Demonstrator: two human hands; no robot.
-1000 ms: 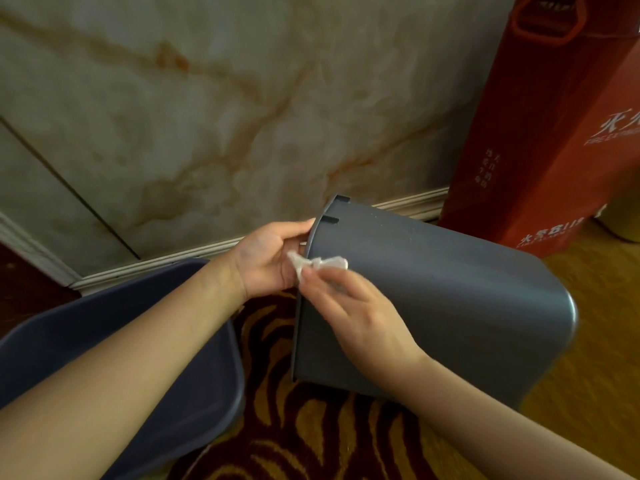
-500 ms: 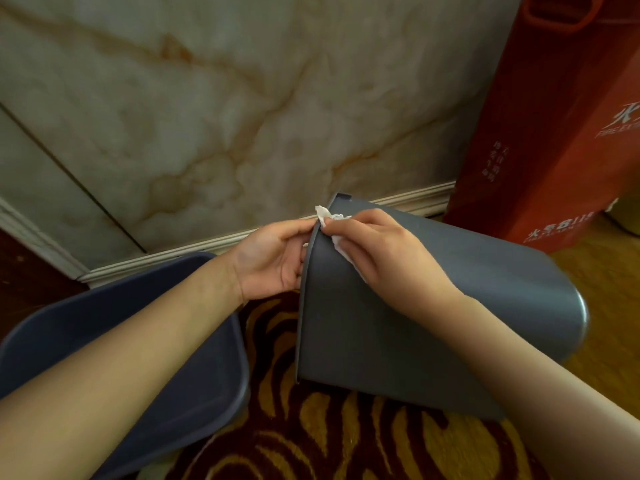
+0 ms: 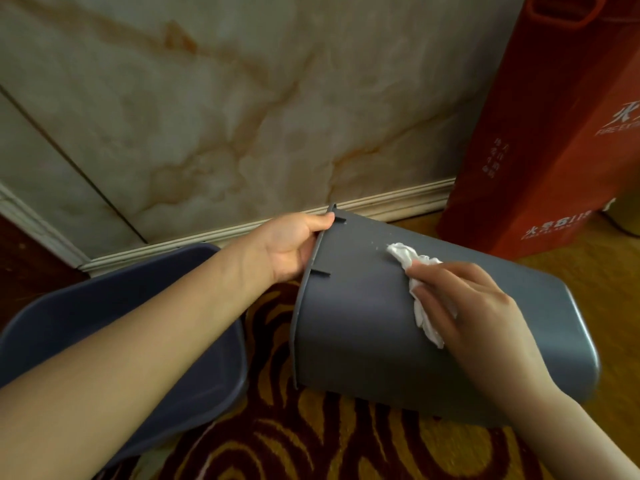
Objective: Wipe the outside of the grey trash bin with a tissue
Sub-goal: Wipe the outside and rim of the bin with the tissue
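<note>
The grey trash bin (image 3: 356, 317) lies on its side over the patterned carpet, its open mouth facing left and its base to the right. My left hand (image 3: 291, 249) grips the bin's rim at the upper left, fingers curled over the edge. My right hand (image 3: 474, 310) presses a crumpled white tissue (image 3: 403, 254) flat against the bin's upper outer wall, about midway along it. Part of the tissue is hidden under my fingers and palm.
A dark blue plastic tub (image 3: 145, 327) sits on the floor under my left forearm. A red fire-extinguisher box (image 3: 554, 133) stands at the right against the marble wall (image 3: 225, 109). A white baseboard (image 3: 381, 206) runs just behind the bin.
My right hand slid the tissue from the bin's rim rightward along the outer wall toward the base. My left hand kept its hold on the rim.
</note>
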